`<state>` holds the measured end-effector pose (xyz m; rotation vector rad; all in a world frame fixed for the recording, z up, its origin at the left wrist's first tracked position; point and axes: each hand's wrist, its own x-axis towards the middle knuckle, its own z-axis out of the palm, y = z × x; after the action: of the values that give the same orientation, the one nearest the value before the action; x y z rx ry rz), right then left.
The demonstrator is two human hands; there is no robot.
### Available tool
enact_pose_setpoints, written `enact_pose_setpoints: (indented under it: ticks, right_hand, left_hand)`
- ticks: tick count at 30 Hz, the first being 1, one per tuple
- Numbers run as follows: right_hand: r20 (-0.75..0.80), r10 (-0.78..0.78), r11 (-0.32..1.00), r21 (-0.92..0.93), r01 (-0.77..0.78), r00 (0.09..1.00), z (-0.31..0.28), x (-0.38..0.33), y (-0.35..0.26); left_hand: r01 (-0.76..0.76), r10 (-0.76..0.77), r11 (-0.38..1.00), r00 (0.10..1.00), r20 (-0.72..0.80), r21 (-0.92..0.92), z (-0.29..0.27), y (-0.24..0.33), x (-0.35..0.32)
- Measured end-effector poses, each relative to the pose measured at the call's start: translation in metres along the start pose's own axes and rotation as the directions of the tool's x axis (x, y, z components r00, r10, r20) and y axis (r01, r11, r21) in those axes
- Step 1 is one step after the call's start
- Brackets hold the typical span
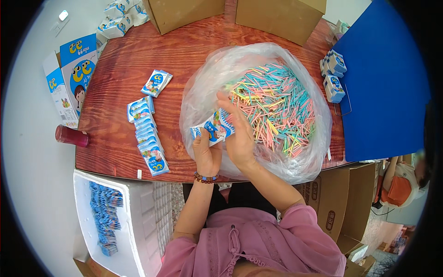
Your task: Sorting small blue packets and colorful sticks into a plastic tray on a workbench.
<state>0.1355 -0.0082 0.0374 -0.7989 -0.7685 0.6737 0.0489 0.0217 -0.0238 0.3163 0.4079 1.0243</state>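
Note:
A small blue-and-white printed packet (212,129) is held over the near left edge of the plastic bag. My left hand (206,151) is closed on its lower left end, thumb on the front; a beaded bracelet circles that wrist. My right hand (240,138) is beside the packet's right end, its palm against or very close to it. The right fingers stretch up past the packet, and I see nothing gripped in them. Thin pastel sticks (277,108) in pink, blue and yellow fill the clear plastic bag (203,83) under and beyond my right hand.
Left of the bag lie an overlapping row of packets (146,131) and a small pile (157,83). A red jar (72,136) stands at the left edge. A white foam box (138,221) holding packets is below. Cardboard boxes (184,14) stand behind; a blue panel (383,87) is right.

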Motion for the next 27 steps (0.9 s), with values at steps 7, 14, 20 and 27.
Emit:
enact_pose_setpoints:
  ticks: [7,14,20,27]
  right_hand:
    - [0.218,-0.021,0.790,-0.595,0.150,0.976,-0.008,-0.002,-0.008]
    - [0.186,0.073,0.746,-0.662,0.070,0.980,-0.005,0.001,-0.022]
    - [0.281,0.246,0.740,-0.672,0.007,0.928,0.010,0.012,-0.022]
    - [0.348,0.542,0.757,-0.597,-0.265,0.765,0.044,0.008,0.026]
  left_hand:
    - [0.038,-0.029,0.986,0.998,0.054,-0.161,-0.001,-0.001,0.005]
    - [0.022,0.003,0.969,0.995,0.102,-0.245,-0.011,0.006,0.010]
    - [-0.003,0.074,0.957,0.970,0.233,-0.290,-0.010,0.036,-0.005]
    - [-0.361,0.432,0.853,0.894,-0.121,0.376,-0.051,0.081,-0.041]
